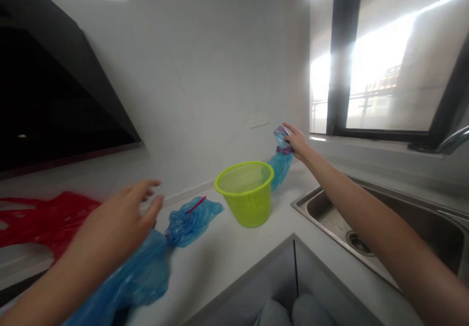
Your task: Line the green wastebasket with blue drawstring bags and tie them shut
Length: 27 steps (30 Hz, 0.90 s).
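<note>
My right hand (296,142) is closed on the gathered top of a blue plastic bag (281,168), which hangs down behind the right side of a lime-green plastic basket (247,203). The top of that bag looks pinkish-purple. My left hand (128,211) is raised on the left, its thumb and fingers apart with nothing between them. Under it lies a large blue plastic bag (146,272), partly hidden by the forearm. A crumpled blue bag (188,223) with a pink strip on it rests on the counter between my left hand and the basket.
A red plastic bag (73,213) is at the left, behind my left forearm. On the right, a steel sink (322,207) is set into the white counter (223,262), with a faucet (454,140) above. A dark range hood (73,81) juts out at upper left.
</note>
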Available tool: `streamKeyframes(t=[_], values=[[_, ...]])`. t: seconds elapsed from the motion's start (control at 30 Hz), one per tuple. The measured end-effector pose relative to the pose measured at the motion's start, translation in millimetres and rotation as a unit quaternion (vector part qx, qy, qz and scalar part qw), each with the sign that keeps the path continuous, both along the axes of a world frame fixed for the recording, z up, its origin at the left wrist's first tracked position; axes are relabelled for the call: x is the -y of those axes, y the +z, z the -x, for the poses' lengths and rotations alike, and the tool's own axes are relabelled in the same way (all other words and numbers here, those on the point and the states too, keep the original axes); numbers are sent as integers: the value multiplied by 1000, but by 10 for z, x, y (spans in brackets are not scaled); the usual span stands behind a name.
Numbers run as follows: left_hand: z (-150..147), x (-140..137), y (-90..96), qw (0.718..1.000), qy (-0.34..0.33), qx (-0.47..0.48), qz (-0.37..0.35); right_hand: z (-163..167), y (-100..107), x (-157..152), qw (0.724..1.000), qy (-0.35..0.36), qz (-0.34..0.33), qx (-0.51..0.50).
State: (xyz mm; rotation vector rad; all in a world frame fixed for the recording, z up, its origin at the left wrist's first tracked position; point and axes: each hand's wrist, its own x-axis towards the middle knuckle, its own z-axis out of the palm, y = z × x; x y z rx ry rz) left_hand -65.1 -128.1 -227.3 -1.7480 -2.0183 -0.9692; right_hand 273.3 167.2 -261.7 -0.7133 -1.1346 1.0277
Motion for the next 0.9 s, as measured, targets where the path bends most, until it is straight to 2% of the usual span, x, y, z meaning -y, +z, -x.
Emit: streamKeyframes(t=[0.03,0.1,0.17,0.2,0.27,0.37,0.4,0.47,0.53,0.57,0.67,0.7,0.73,0.8,0.9], values=[[-111,-125,-28,999,-31,-24,-4,1,154,78,999,32,-17,23],[-435,-494,-33,989,-139,3,-47,18,436,264,993,85,-46,62],[-813,-939,29,966,-234,82,-68,36,669,501,986,113,-73,101],[-994,-1154,76,952,-266,138,-54,35,764,638,981,123,-84,125],[-1300,-1511,178,930,-298,211,-39,-2,917,927,966,149,-98,187],[-1601,-1818,288,923,-346,116,-121,-165,1080,1307,934,187,-119,281],[-1665,-1868,305,916,-371,79,-127,-243,1125,1396,924,185,-133,309],[-1750,-1922,309,909,-406,52,-82,-419,1207,1502,903,142,-164,372],[-1779,-1951,289,922,-379,78,-18,-608,1276,1525,868,31,-185,460],[-1771,-1967,272,932,-349,97,-1,-705,1301,1517,839,-48,-195,506],[-1656,-2034,201,951,-276,135,4,-1005,1332,1463,721,-297,-210,590],[-1590,-2060,167,952,-269,145,10,-1107,1326,1443,690,-353,-198,600],[-1516,-2084,130,952,-262,159,21,-1209,1312,1422,671,-390,-174,606],[-1352,-2118,50,944,-259,198,50,-1397,1263,1372,665,-413,-106,613],[-1122,-2126,-21,918,-286,272,42,-1597,1152,1260,687,-368,-14,626]])
